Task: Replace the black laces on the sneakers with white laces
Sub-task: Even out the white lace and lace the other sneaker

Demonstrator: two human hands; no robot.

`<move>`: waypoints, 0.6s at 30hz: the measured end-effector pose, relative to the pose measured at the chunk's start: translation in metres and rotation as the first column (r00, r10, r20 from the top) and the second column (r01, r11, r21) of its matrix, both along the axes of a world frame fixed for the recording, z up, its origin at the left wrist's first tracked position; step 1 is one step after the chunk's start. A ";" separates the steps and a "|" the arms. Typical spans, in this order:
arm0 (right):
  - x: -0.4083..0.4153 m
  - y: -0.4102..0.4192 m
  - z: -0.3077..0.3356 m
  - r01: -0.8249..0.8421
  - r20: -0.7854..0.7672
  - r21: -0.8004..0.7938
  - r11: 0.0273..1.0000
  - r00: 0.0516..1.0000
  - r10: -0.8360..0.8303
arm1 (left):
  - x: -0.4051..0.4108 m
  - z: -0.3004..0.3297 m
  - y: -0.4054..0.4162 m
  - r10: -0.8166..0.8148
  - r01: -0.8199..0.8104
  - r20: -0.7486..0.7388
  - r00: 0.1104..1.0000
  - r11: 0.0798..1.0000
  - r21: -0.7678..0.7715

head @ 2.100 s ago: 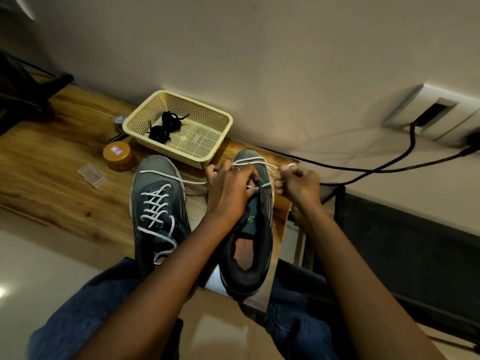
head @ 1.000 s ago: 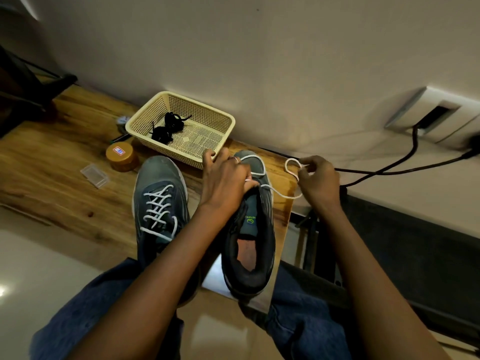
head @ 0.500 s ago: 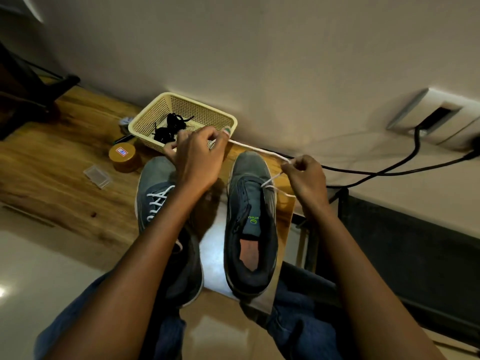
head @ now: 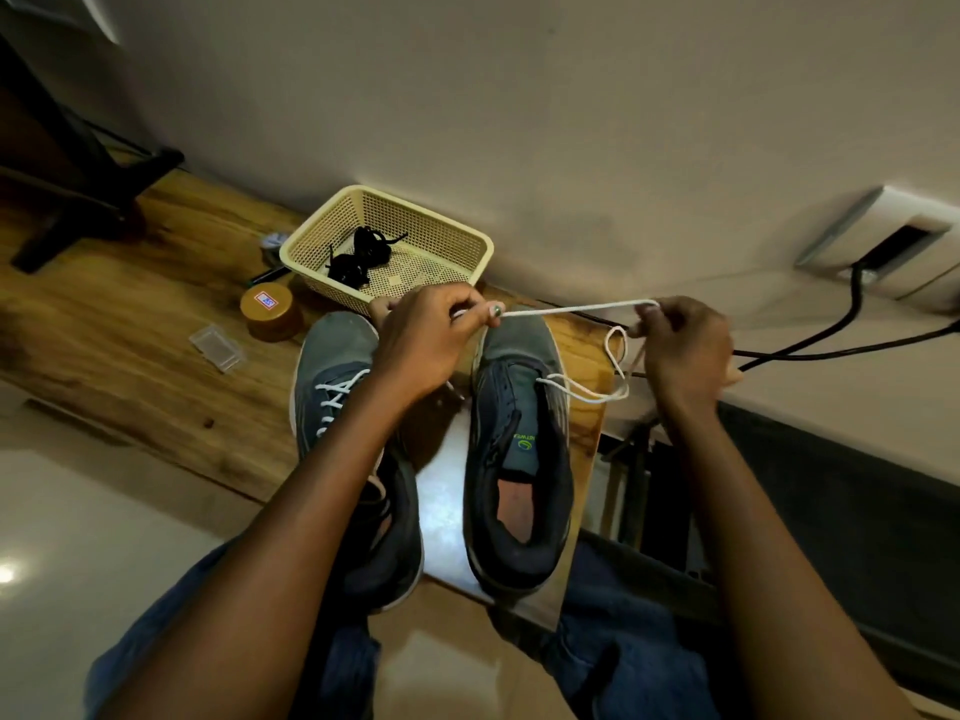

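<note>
White lace [head: 571,309] runs in a taut line between my two hands above the toes of a pair of grey sneakers on a wooden table [head: 130,324]. My left hand [head: 426,340] has its fingers curled round one end of that lace, pinching it near the toe of the right sneaker [head: 519,444]. My right hand [head: 680,350] pinches the lace farther along, off the table's right edge, with its fingers closed on the cord. From that hand the lace drops in a small loop and a slack curve back to the right sneaker's lowest eyelets, near the toe; the rest of that sneaker's eyelets carry no lace, and its tongue with a green logo lies exposed. The left sneaker [head: 337,387] stands just beside it, partly under my left forearm, with white lacing crossing its front. Behind the sneakers, against the wall, sits a cream mesh basket [head: 467,241] holding a bundle of black laces [head: 358,257]. Left of the basket I see a round brown tin [head: 270,311] with a red and white label, and nearer me a small clear plastic box [head: 215,346]. Black cables [head: 831,340] trail from a wall socket [head: 893,246] on the right. My knees in blue jeans [head: 623,662] show at the bottom.
</note>
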State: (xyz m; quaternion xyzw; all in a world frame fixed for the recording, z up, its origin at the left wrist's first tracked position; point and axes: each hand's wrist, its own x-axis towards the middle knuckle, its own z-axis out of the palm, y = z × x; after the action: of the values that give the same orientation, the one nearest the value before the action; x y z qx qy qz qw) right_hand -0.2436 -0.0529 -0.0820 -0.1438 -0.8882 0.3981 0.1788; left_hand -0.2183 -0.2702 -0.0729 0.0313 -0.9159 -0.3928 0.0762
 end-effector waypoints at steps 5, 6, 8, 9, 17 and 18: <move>0.002 0.012 -0.012 -0.021 0.177 0.079 0.997 0.984 0.006 | -0.002 -0.003 0.000 0.011 -0.011 0.002 1.000 1.000 -0.001; 0.002 0.011 -0.013 0.005 0.179 0.085 0.996 0.984 -0.020 | -0.003 -0.004 -0.002 0.009 -0.009 0.011 1.000 1.000 0.004; -0.001 0.011 -0.012 0.101 0.144 0.076 0.992 0.983 -0.112 | -0.004 -0.007 -0.007 -0.008 0.011 0.037 0.999 0.997 -0.077; -0.001 0.012 -0.010 0.145 0.118 0.068 0.987 0.981 -0.153 | -0.003 -0.008 -0.009 -0.016 0.024 0.055 0.998 0.988 -0.153; -0.003 0.019 -0.021 0.059 0.423 0.096 0.994 0.901 -0.095 | -0.003 -0.011 -0.022 0.184 -0.180 -0.013 0.983 0.939 -0.292; -0.001 0.012 -0.019 -0.035 0.475 0.068 0.997 0.880 -0.001 | -0.004 -0.010 -0.019 0.172 -0.170 -0.014 0.985 0.952 -0.256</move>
State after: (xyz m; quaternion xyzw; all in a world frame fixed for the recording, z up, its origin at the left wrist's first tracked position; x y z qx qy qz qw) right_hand -0.2448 -0.0405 -0.1008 -0.2222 -0.9205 0.3188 -0.0421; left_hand -0.2218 -0.2888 -0.0831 0.1022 -0.9531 -0.2630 0.1094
